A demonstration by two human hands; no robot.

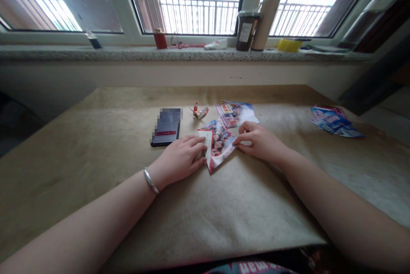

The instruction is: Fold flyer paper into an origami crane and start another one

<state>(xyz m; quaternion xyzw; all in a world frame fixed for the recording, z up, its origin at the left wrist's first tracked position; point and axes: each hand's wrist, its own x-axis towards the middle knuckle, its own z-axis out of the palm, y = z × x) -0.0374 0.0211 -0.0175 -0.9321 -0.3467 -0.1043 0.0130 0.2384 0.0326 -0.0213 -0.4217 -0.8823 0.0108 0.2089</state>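
Note:
A folded piece of printed glossy paper (221,146), with a white strip and red border on its left side, lies on the table in front of me. My left hand (182,158), a silver bangle at its wrist, lies flat with its fingertips on the paper's left edge. At the opposite corner, thumb and fingers of my right hand (256,139) pinch the paper. Just behind it is another printed sheet or small stack (238,114). A small folded red-and-white paper shape (200,112) stands nearby, and a phone (166,129) lies left of it.
Several blue-and-red printed papers (335,121) lie at the right of the brown-covered table (96,150). Along the windowsill (128,54) stand a red container (160,39), a dark lidded jar (247,30), a tall tube (270,9) and a yellow item (289,45).

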